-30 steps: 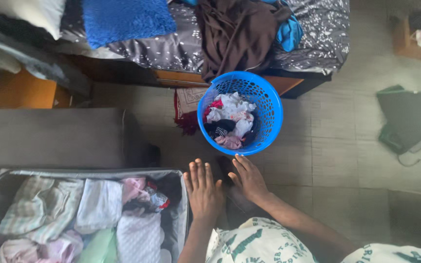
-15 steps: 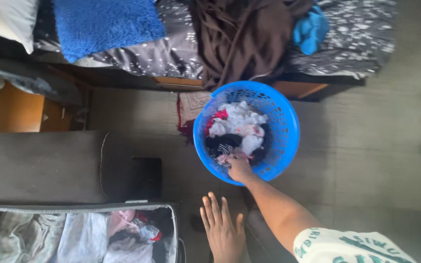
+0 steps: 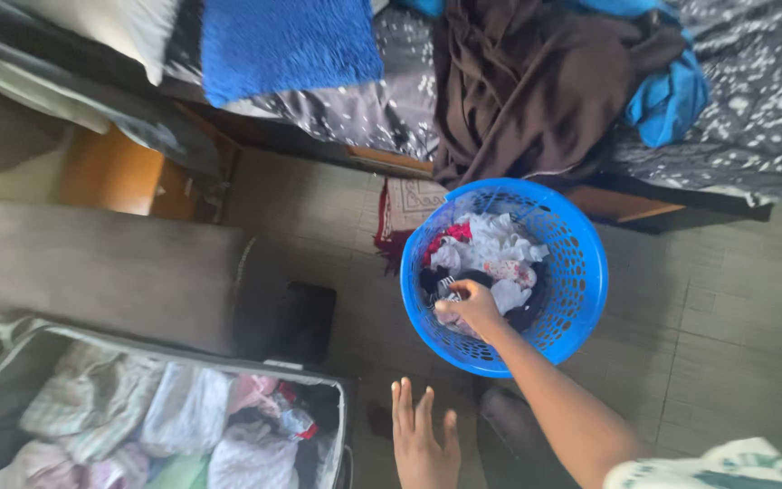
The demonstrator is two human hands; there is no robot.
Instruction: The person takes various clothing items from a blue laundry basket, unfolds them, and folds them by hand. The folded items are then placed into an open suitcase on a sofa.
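Head view: right hand (image 3: 471,306) inside blue laundry basket (image 3: 581,272), fingers curled pinching a small garment (image 3: 450,312) directly under fingertips; left hand (image 3: 423,439) fingers spread, well short of basket, nearer the open suitcase (image 3: 341,426)

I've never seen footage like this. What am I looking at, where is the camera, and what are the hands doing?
There is no machine here: a person wears a camera on the head, so you look down at their own two bare hands. The right hand reaches into a round blue basket of mixed small clothes, its fingers closed on a piece of the laundry. The left hand hovers open and empty above the tiled floor. At lower left lies an open suitcase with folded clothes. Along the top is a bed with a brown garment and a blue towel.
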